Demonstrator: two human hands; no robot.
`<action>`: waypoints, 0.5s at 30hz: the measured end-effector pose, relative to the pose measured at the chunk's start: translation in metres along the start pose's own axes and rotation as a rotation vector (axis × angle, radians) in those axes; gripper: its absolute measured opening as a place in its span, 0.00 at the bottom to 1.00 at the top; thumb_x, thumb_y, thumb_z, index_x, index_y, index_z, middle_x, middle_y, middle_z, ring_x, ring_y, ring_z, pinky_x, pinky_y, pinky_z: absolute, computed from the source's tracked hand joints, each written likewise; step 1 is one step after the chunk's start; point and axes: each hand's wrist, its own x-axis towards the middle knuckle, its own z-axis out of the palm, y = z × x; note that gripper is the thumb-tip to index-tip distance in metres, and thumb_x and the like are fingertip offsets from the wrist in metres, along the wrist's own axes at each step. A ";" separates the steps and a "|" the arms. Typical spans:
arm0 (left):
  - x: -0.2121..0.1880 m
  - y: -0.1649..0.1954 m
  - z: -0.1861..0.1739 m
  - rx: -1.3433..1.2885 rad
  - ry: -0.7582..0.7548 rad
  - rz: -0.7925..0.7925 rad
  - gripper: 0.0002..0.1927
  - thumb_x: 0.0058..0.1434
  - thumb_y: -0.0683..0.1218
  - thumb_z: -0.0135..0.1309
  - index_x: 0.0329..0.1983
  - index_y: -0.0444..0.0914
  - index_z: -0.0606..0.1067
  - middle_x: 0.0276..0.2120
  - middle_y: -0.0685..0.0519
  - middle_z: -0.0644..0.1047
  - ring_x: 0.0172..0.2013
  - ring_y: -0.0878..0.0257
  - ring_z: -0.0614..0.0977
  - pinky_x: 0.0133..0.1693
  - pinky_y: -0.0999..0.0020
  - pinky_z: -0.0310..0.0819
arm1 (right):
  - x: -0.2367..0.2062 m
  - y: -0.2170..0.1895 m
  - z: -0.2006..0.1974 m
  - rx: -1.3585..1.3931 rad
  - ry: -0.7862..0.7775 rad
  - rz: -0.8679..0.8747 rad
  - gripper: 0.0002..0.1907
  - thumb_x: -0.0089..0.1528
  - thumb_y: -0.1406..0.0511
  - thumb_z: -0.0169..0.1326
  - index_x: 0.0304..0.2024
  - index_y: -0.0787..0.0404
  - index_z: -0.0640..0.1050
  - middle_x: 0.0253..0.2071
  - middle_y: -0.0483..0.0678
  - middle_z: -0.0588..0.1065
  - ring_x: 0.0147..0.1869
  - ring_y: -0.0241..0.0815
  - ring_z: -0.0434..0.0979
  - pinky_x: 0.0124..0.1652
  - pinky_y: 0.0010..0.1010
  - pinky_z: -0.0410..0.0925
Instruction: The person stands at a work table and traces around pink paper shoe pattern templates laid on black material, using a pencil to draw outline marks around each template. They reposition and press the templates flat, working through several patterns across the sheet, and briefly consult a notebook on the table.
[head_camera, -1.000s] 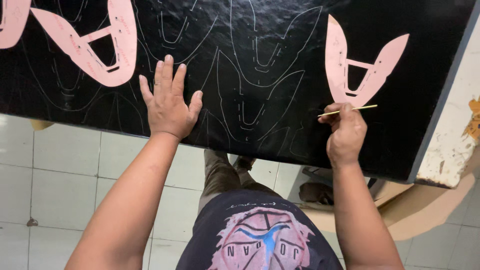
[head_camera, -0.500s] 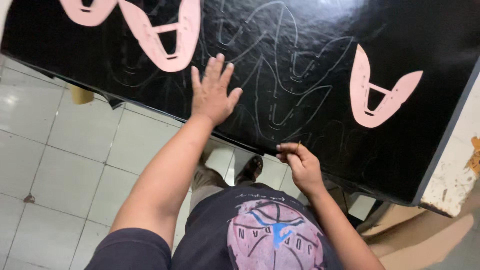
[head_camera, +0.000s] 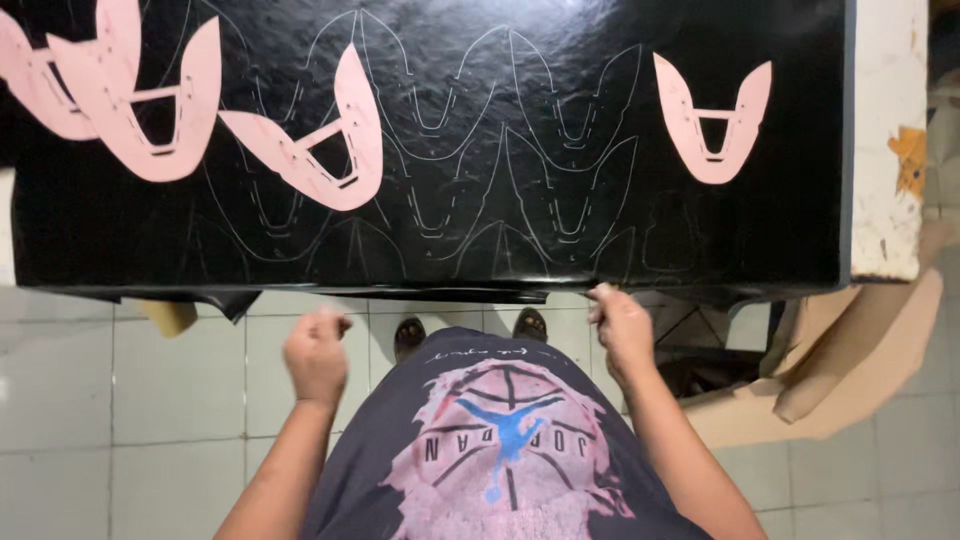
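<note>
A black sheet (head_camera: 450, 150) covers the table, with thin pale outlines of a forked shape traced across it. Pink forked templates lie on it: one at the right (head_camera: 712, 120), one left of centre (head_camera: 315, 150), and overlapping ones at the far left (head_camera: 140, 100). My left hand (head_camera: 315, 352) hangs off the table below the sheet's front edge, its fingers curled on nothing visible. My right hand (head_camera: 620, 325) is closed just under the same edge. A pale tip shows at its fingertips, probably the thin marking stick.
The table's white, chipped end (head_camera: 885, 150) shows bare at the right of the sheet. Brown cardboard pieces (head_camera: 850, 370) lean on the tiled floor at the right. My feet (head_camera: 470, 330) stand under the table edge. A tan object (head_camera: 170, 315) sits below the sheet's left corner.
Both hands have pulled back off the sheet to below its front edge. The left hand went from flat on the sheet to curled. The view now looks squarely over the table.
</note>
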 end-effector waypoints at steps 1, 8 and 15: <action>0.014 -0.009 -0.015 -0.152 -0.009 -0.133 0.23 0.73 0.59 0.45 0.43 0.35 0.77 0.36 0.46 0.81 0.37 0.56 0.82 0.42 0.62 0.77 | -0.002 0.006 0.004 0.086 0.066 -0.013 0.13 0.66 0.57 0.55 0.39 0.59 0.79 0.24 0.45 0.73 0.17 0.29 0.55 0.18 0.24 0.49; 0.096 -0.002 -0.101 -0.557 0.062 -0.504 0.34 0.65 0.70 0.43 0.58 0.40 0.70 0.46 0.52 0.77 0.42 0.57 0.81 0.44 0.53 0.77 | -0.004 0.012 0.007 0.316 0.498 0.074 0.20 0.66 0.45 0.56 0.38 0.51 0.73 0.27 0.38 0.68 0.21 0.31 0.64 0.19 0.24 0.54; 0.115 0.014 -0.129 -0.448 -0.128 -0.546 0.30 0.65 0.65 0.48 0.49 0.35 0.76 0.38 0.49 0.82 0.37 0.56 0.85 0.41 0.61 0.81 | 0.000 0.002 0.007 0.205 0.242 0.126 0.22 0.69 0.42 0.54 0.37 0.50 0.72 0.30 0.38 0.73 0.22 0.29 0.64 0.19 0.21 0.54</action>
